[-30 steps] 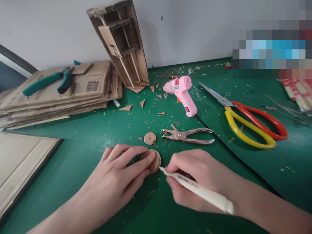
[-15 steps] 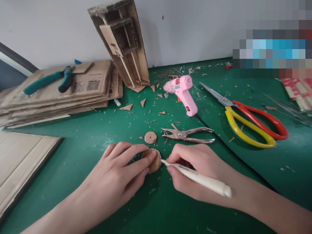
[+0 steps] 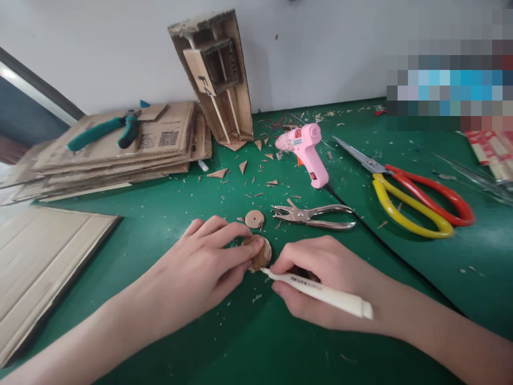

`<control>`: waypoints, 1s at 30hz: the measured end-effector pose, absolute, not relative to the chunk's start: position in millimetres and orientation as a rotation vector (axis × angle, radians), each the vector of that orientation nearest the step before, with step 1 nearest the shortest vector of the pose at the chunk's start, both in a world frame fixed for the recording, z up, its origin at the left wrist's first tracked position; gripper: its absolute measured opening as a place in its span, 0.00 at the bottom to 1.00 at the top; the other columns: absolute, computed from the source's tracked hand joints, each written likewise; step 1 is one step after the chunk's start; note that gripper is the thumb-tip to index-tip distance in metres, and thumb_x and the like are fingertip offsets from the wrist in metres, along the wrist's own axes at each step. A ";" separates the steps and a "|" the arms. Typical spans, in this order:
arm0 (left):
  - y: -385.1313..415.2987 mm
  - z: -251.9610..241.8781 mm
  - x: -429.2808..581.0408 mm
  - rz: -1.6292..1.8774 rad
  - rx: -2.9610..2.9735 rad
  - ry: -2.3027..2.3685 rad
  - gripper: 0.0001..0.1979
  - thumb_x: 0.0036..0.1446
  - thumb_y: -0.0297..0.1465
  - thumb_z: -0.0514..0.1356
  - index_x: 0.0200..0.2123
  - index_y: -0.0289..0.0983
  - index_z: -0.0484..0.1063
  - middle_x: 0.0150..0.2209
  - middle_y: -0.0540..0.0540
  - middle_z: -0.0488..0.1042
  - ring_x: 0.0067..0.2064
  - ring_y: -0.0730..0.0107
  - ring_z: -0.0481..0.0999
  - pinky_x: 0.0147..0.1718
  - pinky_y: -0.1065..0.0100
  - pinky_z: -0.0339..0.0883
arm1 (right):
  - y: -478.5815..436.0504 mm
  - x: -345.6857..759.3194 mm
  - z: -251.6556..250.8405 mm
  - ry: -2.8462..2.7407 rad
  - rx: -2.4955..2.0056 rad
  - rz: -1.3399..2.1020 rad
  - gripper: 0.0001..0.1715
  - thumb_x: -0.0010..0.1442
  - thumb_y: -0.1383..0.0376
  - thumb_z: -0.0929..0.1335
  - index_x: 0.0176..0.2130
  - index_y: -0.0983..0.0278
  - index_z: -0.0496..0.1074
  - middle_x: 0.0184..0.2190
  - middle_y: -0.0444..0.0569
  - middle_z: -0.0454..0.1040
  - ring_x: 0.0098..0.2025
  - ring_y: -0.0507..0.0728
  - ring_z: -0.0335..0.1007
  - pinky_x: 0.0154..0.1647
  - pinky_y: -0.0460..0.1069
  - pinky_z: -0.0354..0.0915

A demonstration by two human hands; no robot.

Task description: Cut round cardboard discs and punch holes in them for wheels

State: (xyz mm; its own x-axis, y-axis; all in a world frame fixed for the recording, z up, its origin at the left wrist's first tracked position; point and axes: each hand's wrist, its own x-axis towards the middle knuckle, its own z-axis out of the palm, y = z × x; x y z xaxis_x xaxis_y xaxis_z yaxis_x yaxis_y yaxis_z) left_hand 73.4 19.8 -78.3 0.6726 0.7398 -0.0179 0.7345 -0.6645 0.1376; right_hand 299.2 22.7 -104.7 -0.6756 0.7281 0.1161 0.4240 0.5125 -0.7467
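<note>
A round cardboard disc (image 3: 264, 258) lies on the green table with white along part of its edge. My left hand (image 3: 212, 256) pins it down, fingertips on its top and left side, hiding part of it. In my right hand (image 3: 320, 262) is a white marker pen (image 3: 328, 297), held in a writing grip. The pen's tip is at the disc's lower edge. Just beyond is a smaller cardboard disc (image 3: 254, 218) with a small hole in its middle. A metal hole punch (image 3: 308, 215) lies to the right of that disc.
A pink glue gun (image 3: 310, 155) trails a black cord rightward. Large scissors (image 3: 404, 192) lie at the right. Green-handled pliers (image 3: 98, 131) rest on stacked cardboard (image 3: 120, 155). A cardboard frame (image 3: 240, 107) leans against the wall. Scraps are scattered around; a cardboard sheet (image 3: 52, 256) lies left.
The pen tip has moved from the disc's right side to its lower edge. White now shows along the disc's right edge. The whole view has shifted slightly.
</note>
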 end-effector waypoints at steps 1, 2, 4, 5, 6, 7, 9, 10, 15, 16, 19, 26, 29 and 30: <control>20.2 -76.8 74.0 0.056 2.753 1.210 0.13 0.63 0.30 0.51 0.47 0.47 0.72 0.46 0.47 0.72 0.41 0.64 0.68 0.39 0.62 0.57 | 21.4 298.3 -105.6 -2.349 -0.929 0.971 0.03 0.57 0.65 0.66 0.34 0.62 0.70 0.26 0.40 0.74 0.27 0.49 0.69 0.26 0.44 0.57; 20.8 -75.1 74.7 0.054 2.756 1.200 0.13 0.63 0.31 0.51 0.47 0.47 0.72 0.45 0.48 0.72 0.41 0.65 0.68 0.39 0.63 0.57 | 20.2 297.1 -106.5 -2.361 -0.911 0.949 0.03 0.58 0.65 0.66 0.34 0.62 0.70 0.26 0.40 0.74 0.27 0.50 0.69 0.27 0.45 0.58; 22.4 -71.3 76.6 0.047 2.753 1.168 0.12 0.65 0.31 0.51 0.46 0.48 0.72 0.44 0.50 0.73 0.40 0.67 0.69 0.39 0.64 0.55 | 17.8 293.9 -108.4 -2.390 -0.892 0.883 0.05 0.58 0.64 0.66 0.35 0.62 0.70 0.28 0.42 0.75 0.29 0.51 0.71 0.28 0.45 0.58; 23.3 -69.5 77.5 0.041 2.747 1.147 0.13 0.65 0.32 0.50 0.45 0.48 0.72 0.43 0.50 0.72 0.39 0.68 0.69 0.38 0.64 0.54 | 16.7 292.1 -109.2 -2.404 -0.891 0.842 0.05 0.59 0.63 0.66 0.35 0.62 0.71 0.29 0.43 0.76 0.30 0.52 0.71 0.29 0.46 0.59; 24.3 -67.9 78.3 0.036 2.741 1.128 0.13 0.66 0.32 0.49 0.44 0.48 0.73 0.42 0.51 0.72 0.38 0.69 0.70 0.38 0.65 0.54 | 15.8 290.3 -109.9 -2.417 -0.892 0.805 0.06 0.59 0.63 0.66 0.35 0.63 0.71 0.29 0.43 0.76 0.30 0.52 0.72 0.29 0.46 0.59; 25.1 -66.6 78.8 0.031 2.735 1.113 0.13 0.66 0.32 0.49 0.44 0.48 0.73 0.41 0.51 0.72 0.37 0.70 0.70 0.37 0.65 0.53 | 15.0 288.6 -110.5 -2.429 -0.894 0.772 0.06 0.59 0.63 0.65 0.35 0.63 0.71 0.29 0.44 0.76 0.30 0.53 0.72 0.29 0.46 0.59; 26.0 -64.9 79.1 0.025 2.728 1.096 0.14 0.66 0.33 0.48 0.43 0.47 0.73 0.41 0.51 0.71 0.37 0.71 0.69 0.37 0.66 0.52 | 13.8 286.4 -111.1 -2.455 -0.894 0.708 0.06 0.59 0.64 0.65 0.34 0.64 0.70 0.27 0.44 0.75 0.29 0.53 0.71 0.28 0.46 0.58; 26.1 -64.5 79.0 0.027 2.726 1.098 0.13 0.66 0.33 0.48 0.43 0.47 0.73 0.40 0.52 0.71 0.37 0.71 0.69 0.37 0.66 0.52 | 13.2 286.0 -111.1 -2.462 -0.891 0.673 0.05 0.58 0.65 0.65 0.33 0.64 0.70 0.26 0.44 0.75 0.28 0.52 0.70 0.27 0.46 0.58; 23.8 -62.6 78.8 0.035 2.691 1.109 0.13 0.66 0.32 0.48 0.40 0.46 0.74 0.38 0.52 0.70 0.37 0.72 0.68 0.37 0.66 0.51 | 11.5 290.6 -108.3 -2.374 -0.942 0.584 0.05 0.55 0.69 0.63 0.28 0.65 0.67 0.20 0.43 0.69 0.22 0.50 0.63 0.23 0.45 0.55; 23.6 -62.2 78.8 0.037 2.685 1.107 0.14 0.66 0.31 0.48 0.39 0.46 0.74 0.37 0.52 0.70 0.37 0.72 0.68 0.37 0.66 0.51 | 11.2 291.8 -107.6 -2.346 -0.962 0.592 0.05 0.55 0.70 0.63 0.28 0.65 0.67 0.19 0.42 0.68 0.21 0.49 0.61 0.22 0.45 0.55; 24.7 -62.1 78.2 0.039 2.679 1.093 0.14 0.66 0.32 0.48 0.39 0.46 0.74 0.36 0.52 0.70 0.36 0.72 0.68 0.35 0.67 0.51 | 10.0 292.7 -107.8 -2.322 -0.922 0.622 0.03 0.54 0.70 0.64 0.28 0.65 0.67 0.19 0.41 0.67 0.21 0.49 0.60 0.22 0.44 0.54; 31.7 -62.2 78.6 0.050 2.706 1.043 0.12 0.64 0.31 0.51 0.39 0.46 0.75 0.34 0.52 0.71 0.37 0.71 0.69 0.35 0.66 0.52 | 6.3 286.0 -117.0 -2.419 -0.812 0.539 0.05 0.58 0.66 0.65 0.32 0.64 0.69 0.25 0.46 0.73 0.26 0.52 0.68 0.27 0.46 0.59; 35.8 -59.3 81.9 0.002 2.693 1.031 0.13 0.63 0.30 0.51 0.35 0.45 0.76 0.33 0.53 0.72 0.36 0.71 0.70 0.36 0.66 0.52 | 4.8 284.6 -117.0 -2.439 -0.796 0.480 0.05 0.59 0.66 0.64 0.32 0.64 0.69 0.26 0.47 0.74 0.27 0.53 0.69 0.27 0.47 0.58; 37.5 -58.2 83.1 -0.016 2.687 1.022 0.13 0.63 0.29 0.51 0.34 0.45 0.76 0.33 0.53 0.72 0.36 0.71 0.70 0.36 0.66 0.53 | 4.4 284.0 -116.7 -2.447 -0.796 0.462 0.05 0.59 0.66 0.64 0.33 0.64 0.69 0.26 0.47 0.74 0.27 0.53 0.69 0.27 0.47 0.58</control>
State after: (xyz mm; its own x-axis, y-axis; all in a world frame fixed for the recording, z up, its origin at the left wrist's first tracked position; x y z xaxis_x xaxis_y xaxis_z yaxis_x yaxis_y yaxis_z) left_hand 83.1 37.5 -58.2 0.7515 0.6514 -0.1041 0.6544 -0.7162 0.2426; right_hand 284.0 4.4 -116.7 -0.6913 0.6200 0.3711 0.4421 0.7692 -0.4614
